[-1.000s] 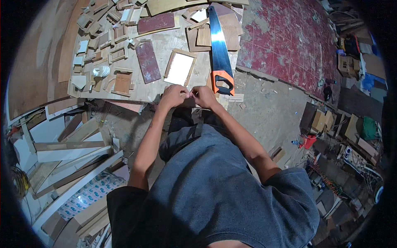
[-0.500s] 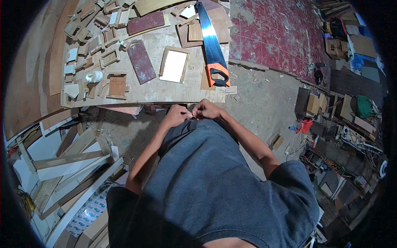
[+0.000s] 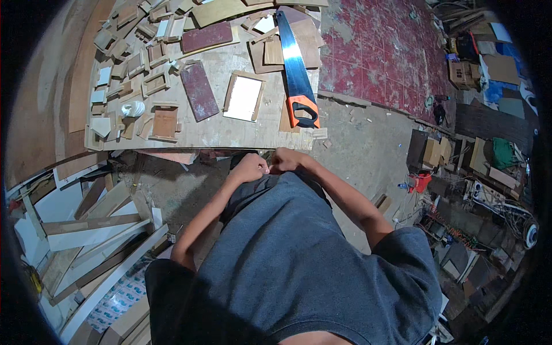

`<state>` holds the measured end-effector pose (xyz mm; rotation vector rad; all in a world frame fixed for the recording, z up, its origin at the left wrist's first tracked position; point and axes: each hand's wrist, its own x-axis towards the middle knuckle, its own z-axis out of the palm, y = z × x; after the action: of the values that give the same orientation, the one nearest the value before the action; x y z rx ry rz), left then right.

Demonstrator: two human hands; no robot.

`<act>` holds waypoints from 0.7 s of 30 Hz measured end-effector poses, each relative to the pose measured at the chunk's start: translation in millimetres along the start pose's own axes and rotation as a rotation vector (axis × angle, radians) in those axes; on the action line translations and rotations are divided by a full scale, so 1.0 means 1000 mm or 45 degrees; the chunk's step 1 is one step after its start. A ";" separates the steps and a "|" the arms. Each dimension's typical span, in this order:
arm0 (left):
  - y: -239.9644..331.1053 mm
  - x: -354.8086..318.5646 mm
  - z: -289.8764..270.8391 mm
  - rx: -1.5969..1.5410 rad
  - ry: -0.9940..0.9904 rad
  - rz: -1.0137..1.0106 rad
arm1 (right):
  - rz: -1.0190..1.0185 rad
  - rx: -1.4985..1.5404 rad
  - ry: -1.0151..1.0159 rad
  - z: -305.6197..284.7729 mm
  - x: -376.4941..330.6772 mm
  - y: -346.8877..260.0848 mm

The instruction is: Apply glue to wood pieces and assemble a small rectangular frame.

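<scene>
So the person's left hand point(image 3: 251, 168) and right hand point(image 3: 287, 160) are tucked up right next to each other, just off the near edge of the table point(image 3: 230, 135). Fingers on both are curled in tight, nothing spread. Can't tell from here if there's something tiny pinched in there. They're over the dark trousers point(image 3: 244, 195), right by the front of the grey shirt point(image 3: 310, 241).

Closest big thing is the saw point(image 3: 296, 63), lying by the table's right side, orange-and-black handle toward the person, blade running away over some wood sheets point(image 3: 307, 34). Left of it there's a white panel point(image 3: 244, 98) with wood strips along its sides, then two maroon boards point(image 3: 199, 90), then a messy pile of small frames point(image 3: 155, 83) and a white spiral bulb point(image 3: 133, 108). Loose planks point(image 3: 92, 224) are heaped on the floor to the left.
</scene>
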<state>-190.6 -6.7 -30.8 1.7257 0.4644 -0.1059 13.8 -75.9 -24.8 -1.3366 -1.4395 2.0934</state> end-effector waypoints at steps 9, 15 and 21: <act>0.004 0.006 0.012 0.300 0.434 -0.194 | 0.071 -0.929 0.294 0.016 0.016 0.005; 0.027 0.007 0.014 0.213 0.550 -0.210 | 0.055 -0.900 0.519 0.020 0.003 0.002; 0.023 0.033 0.025 0.316 0.750 -0.159 | 0.131 -0.865 0.746 0.015 -0.009 -0.005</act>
<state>-147.7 -25.9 -25.2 1.9618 1.0266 0.2749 5.3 -88.5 -14.8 -2.0661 -1.8696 1.0897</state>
